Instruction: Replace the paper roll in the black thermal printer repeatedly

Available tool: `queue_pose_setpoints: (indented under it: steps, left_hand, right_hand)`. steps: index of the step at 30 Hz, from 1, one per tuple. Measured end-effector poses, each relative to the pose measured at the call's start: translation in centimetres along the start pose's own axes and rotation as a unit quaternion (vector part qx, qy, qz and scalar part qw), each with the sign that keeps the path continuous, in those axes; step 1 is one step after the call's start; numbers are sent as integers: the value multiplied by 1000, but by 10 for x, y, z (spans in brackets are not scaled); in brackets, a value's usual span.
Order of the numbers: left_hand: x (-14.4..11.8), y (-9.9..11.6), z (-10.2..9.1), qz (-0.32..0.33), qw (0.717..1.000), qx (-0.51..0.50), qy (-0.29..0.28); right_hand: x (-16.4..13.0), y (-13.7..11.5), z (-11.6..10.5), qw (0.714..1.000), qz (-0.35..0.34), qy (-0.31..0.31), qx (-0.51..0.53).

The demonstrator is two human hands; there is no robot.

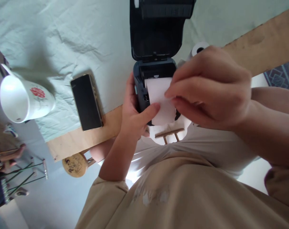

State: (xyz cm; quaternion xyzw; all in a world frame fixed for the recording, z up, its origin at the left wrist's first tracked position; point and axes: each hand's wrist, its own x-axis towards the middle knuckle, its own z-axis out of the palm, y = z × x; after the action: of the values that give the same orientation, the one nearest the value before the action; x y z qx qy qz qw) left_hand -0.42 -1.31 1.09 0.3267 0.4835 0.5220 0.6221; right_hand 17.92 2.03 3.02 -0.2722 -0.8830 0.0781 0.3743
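Note:
A small black receipt printer [141, 92] sits at the table's front edge, its lid [156, 35] swung up and back. White paper [160, 87] runs from the printer's bay toward me over its front, ending in a ragged edge. My left hand [137, 116] wraps around the printer's left side, the thumb lying on the paper. Over the right side, my right hand [206, 89] is closed in a pinch, its fingertips at the paper's right edge. Behind that hand, partly hidden by it, stands a white paper roll [198, 50].
Left of the printer lies a black-screened phone [86, 102]. A white mug [27, 97] with a red flower lies farther left. Wrinkled pale green cloth [87, 35] covers the table, leaving a wooden edge [261, 39] bare. Below are a round stool [74, 165] and a person's limb at far left.

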Motion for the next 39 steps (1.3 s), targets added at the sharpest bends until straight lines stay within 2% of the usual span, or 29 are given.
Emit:
queue_pose_setpoints:
  steps: [2, 7, 10, 12, 16, 20, 26, 31, 33, 36, 39]
  left_hand:
    - [0, -1, -1, 4, 1000, 5, -2]
    - [4, -8, -13, 31, 997, 22, -73]
    - [6, -9, -18, 29, 996, 40, -80]
    - [5, -8, -18, 19, 995, 50, -87]
    - [2, -2, -12, 2, 995, 44, -89]
    - [-3, 3, -1, -9, 998, 26, -55]
    - [-7, 3, 4, -14, 999, 7, -48]
    - [-6, 3, 0, -19, 999, 3, -45]
    - [-4, 0, -5, -8, 998, 11, -58]
    - [2, -9, -15, 33, 993, 16, -113]
    - [7, -15, -22, 68, 988, 5, -141]
  right_hand:
    - [1, -2, -2, 998, 63, 9, -31]
    - [5, -5, -5, 968, 179, -149, -91]
    - [9, -4, -6, 953, 205, -200, -95]
    - [9, -3, -6, 954, 198, -213, -78]
    - [6, 0, -9, 961, 162, -204, -89]
    - [3, 1, -11, 959, 167, -209, -92]
    - [5, 4, -10, 954, 154, -246, -69]
    - [3, 3, -9, 973, 112, -185, -76]
    - [2, 2, -9, 976, 117, -168, -75]
    - [3, 0, -9, 974, 142, -166, -62]
    - [6, -2, -10, 977, 145, -152, -46]
